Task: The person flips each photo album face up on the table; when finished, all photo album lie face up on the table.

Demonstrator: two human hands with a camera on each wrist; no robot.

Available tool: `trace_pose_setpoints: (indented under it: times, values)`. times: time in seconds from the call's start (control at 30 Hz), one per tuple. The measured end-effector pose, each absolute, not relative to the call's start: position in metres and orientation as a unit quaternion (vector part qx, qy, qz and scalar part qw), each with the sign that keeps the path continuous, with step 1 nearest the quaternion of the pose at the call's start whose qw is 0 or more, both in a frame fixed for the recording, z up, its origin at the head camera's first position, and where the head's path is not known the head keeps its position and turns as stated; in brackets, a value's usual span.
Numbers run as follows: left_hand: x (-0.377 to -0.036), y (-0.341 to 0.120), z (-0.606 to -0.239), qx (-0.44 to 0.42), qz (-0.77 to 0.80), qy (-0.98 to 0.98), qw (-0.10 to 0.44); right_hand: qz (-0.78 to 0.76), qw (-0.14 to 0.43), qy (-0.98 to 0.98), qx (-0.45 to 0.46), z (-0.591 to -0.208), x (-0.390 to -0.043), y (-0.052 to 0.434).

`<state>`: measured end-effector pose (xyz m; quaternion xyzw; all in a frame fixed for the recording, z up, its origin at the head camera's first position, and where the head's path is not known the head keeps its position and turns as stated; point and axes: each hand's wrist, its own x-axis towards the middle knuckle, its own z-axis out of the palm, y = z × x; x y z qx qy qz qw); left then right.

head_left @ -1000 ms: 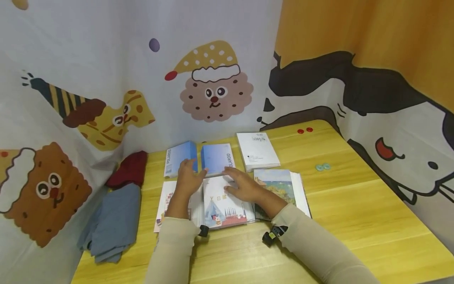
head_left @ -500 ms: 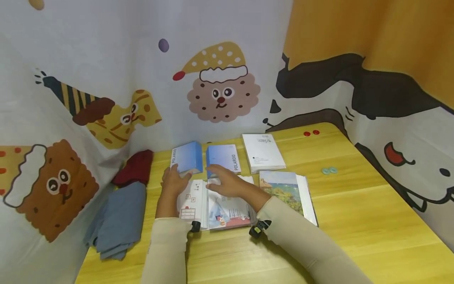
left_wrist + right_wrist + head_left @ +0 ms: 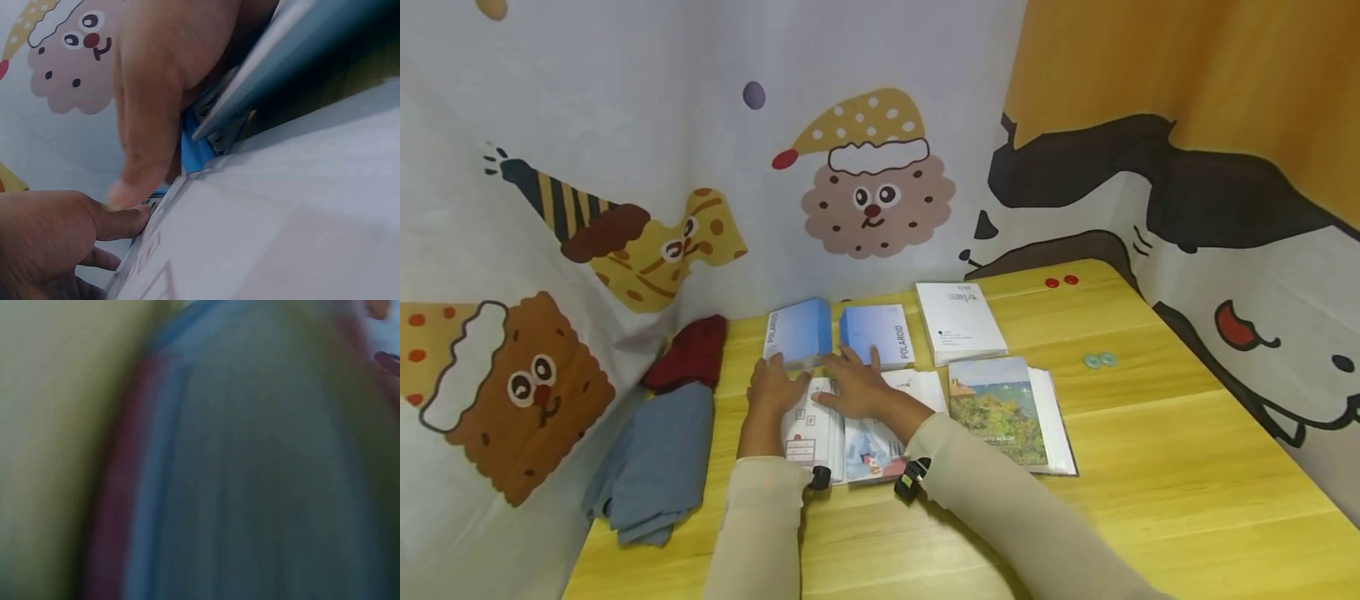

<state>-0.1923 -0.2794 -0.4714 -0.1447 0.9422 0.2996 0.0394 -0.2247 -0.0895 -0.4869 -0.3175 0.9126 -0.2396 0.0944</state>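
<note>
Two rows of photo albums lie on the table. My left hand (image 3: 772,389) is over the far end of the left white album (image 3: 811,429), its thumb and fingers spread. In the left wrist view the left thumb (image 3: 125,223) touches that album's edge. Beside it, my right hand (image 3: 857,387) reaches across the middle album with a tent picture (image 3: 871,450), fingers spread toward the near edge of the right blue POLAROID album (image 3: 877,327). The left blue POLAROID album (image 3: 803,327) lies just beyond the left hand. The right wrist view is blurred.
A landscape-covered album (image 3: 1000,408) and a white album (image 3: 958,321) lie to the right. Farther right are two green buttons (image 3: 1100,361) and two red buttons (image 3: 1062,282). Folded grey cloth (image 3: 662,467) and dark red cloth (image 3: 688,354) lie left; a printed curtain (image 3: 700,83) hangs behind.
My left hand has moved left onto the left album. My right hand has moved left across the middle album, closer to the left hand. The head view has shifted slightly.
</note>
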Motion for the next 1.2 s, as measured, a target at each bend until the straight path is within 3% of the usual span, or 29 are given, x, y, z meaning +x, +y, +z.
trace_pose_setpoints:
  times: [0.17,0.43,0.7,1.2]
  values:
    - [-0.193,-0.277,-0.474,-0.148,0.282,0.947,0.044,-0.218,0.087,0.920,-0.315,-0.487,-0.221,-0.090]
    - [-0.197,-0.281,-0.476,-0.154,0.266,0.950,0.057,-0.244,0.140,0.915,-0.290,-0.483,-0.228,-0.099]
    - [-0.196,-0.280,-0.477,-0.152,0.278,0.946,0.068,-0.276,0.118,0.908,-0.293,-0.478,-0.219,-0.099]
    - [-0.190,-0.277,-0.476,-0.139,0.299,0.944,-0.001,-0.340,0.096,0.881,-0.316,-0.482,-0.213,-0.094]
